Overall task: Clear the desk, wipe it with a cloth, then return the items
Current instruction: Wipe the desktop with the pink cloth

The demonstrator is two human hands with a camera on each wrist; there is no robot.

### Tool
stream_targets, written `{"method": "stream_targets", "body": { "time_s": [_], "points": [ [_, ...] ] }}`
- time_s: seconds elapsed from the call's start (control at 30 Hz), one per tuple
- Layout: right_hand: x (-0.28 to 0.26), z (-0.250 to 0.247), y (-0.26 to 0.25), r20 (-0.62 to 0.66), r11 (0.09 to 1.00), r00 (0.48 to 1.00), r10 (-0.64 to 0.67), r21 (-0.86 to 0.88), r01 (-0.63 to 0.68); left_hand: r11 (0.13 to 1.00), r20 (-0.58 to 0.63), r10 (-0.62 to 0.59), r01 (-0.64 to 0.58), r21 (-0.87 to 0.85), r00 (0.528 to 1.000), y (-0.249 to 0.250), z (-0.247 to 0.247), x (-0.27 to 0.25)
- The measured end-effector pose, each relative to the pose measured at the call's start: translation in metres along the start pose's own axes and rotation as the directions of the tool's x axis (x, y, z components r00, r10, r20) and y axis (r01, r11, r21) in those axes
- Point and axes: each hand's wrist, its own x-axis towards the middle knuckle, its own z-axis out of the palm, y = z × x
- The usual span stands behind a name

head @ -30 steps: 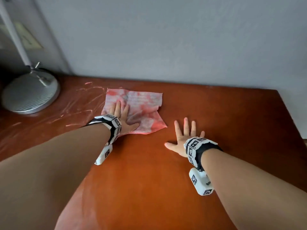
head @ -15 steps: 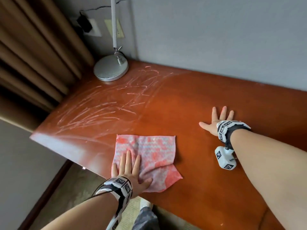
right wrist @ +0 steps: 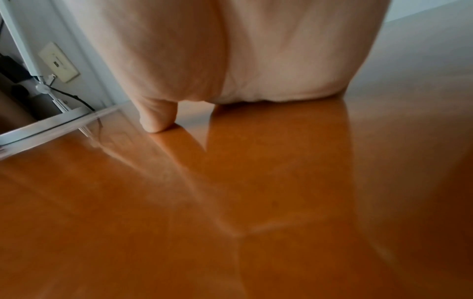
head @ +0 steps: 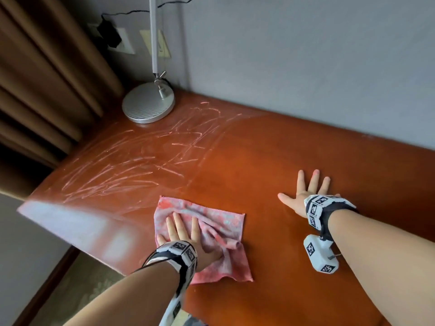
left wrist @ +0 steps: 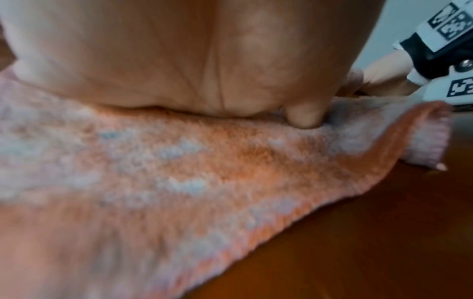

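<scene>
One cloth (head: 211, 234), one lamp (head: 148, 107), two hands on one desk (head: 270, 161). Cloth: pink and red mottled with pale grey-blue flecks, fuzzy, roughly square, hemmed edge, creased into folds by the thumb, one corner curled up on the right in the left wrist view. Lying flat near the desk's front edge, left of centre. Left hand (head: 182, 234) flat on top — fingers straight and spread, palm pressing down, thumb tip dug into the pile; no closed grip on the cloth, just an open press. Right hand (head: 308, 194) well apart to the right, also open, palm and splayed fingers flat on bare wood, holding nothing. Desk glossy reddish-brown, streaked with pale smear marks across the left half between cloth and lamp. Lamp at the far left corner — round silver base, thin white stem rising out of view. Behind it a grey wall (head: 306, 55) with two wall plates, a black plug in one; brown curtain (head: 47, 78) on the left.
</scene>
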Motion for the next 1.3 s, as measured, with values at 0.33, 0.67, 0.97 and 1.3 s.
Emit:
{"method": "stream_targets", "body": {
  "time_s": [0.33,0.67,0.97,1.3],
  "points": [
    [0.005,0.0,-0.004,0.062,1.0,0.998,0.029,0.008,-0.029,0.945,-0.046,0.298,-0.288,0.155,0.953,0.097,-0.112,0.114],
    [0.01,-0.004,0.001,0.145,0.998,0.989,0.012,0.06,-0.021,0.828,-0.067,0.509,-0.467,0.312,0.858,0.216,-0.21,0.177],
    [0.011,-0.004,0.003,0.159,0.996,0.987,0.004,0.09,-0.019,0.82,-0.229,0.56,-0.493,0.289,0.796,0.24,-0.221,0.196],
    [0.007,-0.006,0.002,0.084,0.998,0.996,0.028,0.054,-0.033,0.816,-0.109,0.539,-0.485,0.314,0.835,0.138,-0.138,0.142]
  ]
}}
